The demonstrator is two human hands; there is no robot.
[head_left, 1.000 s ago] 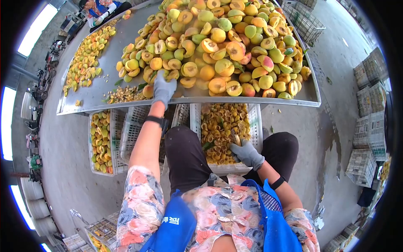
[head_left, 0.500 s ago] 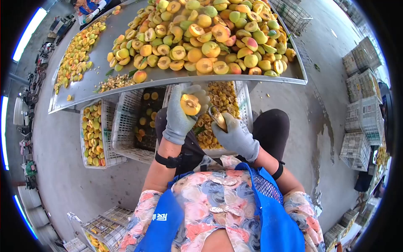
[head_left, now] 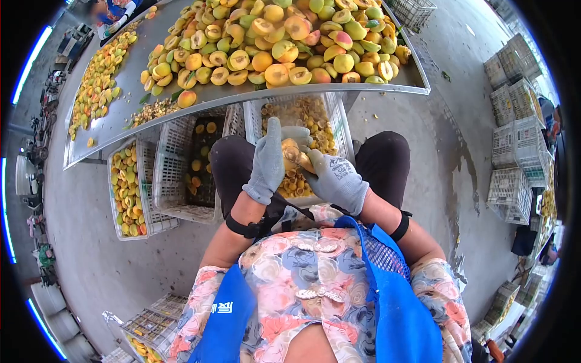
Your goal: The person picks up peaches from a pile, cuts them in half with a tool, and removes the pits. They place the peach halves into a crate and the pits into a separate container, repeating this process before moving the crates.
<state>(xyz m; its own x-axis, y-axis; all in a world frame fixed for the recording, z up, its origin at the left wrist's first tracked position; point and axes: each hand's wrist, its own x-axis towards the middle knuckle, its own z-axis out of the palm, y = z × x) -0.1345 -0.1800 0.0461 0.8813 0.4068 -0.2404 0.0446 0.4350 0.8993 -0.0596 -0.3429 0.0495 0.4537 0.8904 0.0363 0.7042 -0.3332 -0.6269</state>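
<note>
In its grey glove, my left hand [head_left: 270, 158] holds a halved yellow fruit [head_left: 290, 149] above the crates. My right hand [head_left: 337, 178], gloved too, is closed round a small tool [head_left: 305, 162] whose end meets the fruit. The tool's tip is hidden against the flesh. Just beyond my hands is the metal table [head_left: 212, 103], heaped with halved fruit [head_left: 277, 74]. Under my hands a white crate [head_left: 344, 130] holds small yellow-brown fruit pieces.
A dark-bottomed crate [head_left: 172, 160] and a crate of fruit halves [head_left: 127, 187] stand to the left. Stacked crates [head_left: 511, 187] line the right side. At the far upper left is another person [head_left: 118, 13]. My knees flank the middle crate.
The tool and the fruit have come together, where they were apart before. The fruit has turned in my left hand. The camera view has shifted, so the table sits higher.
</note>
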